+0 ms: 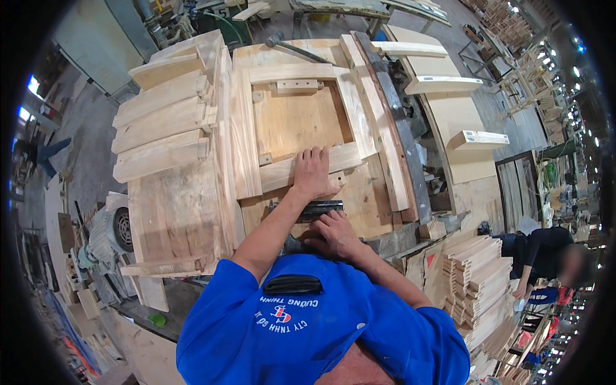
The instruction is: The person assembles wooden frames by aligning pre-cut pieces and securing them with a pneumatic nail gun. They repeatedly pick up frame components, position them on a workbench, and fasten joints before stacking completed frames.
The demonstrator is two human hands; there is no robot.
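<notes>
A pale wooden frame point(242, 122) lies flat on a plywood work surface point(372, 199). My left hand point(312, 173) is closed over its near rail point(279, 174), fingers bent across the top face. Close to my body, a black metal bar point(319, 208) lies just below that rail. My right hand point(337, 234) has its curled fingers against the bar's near edge; the palm and what lies under it are hidden. Small wooden blocks sit along the frame's inner edges, among them a drilled block point(298, 85) at the far rail.
A hammer point(276, 41) lies beyond the frame. Wooden boards point(160, 119) are stacked on the left, and a long strip point(378, 122) runs along the right. Separate pieces point(443, 84) rest on a panel farther right. A person point(545, 253) works beside stacked slats point(478, 276).
</notes>
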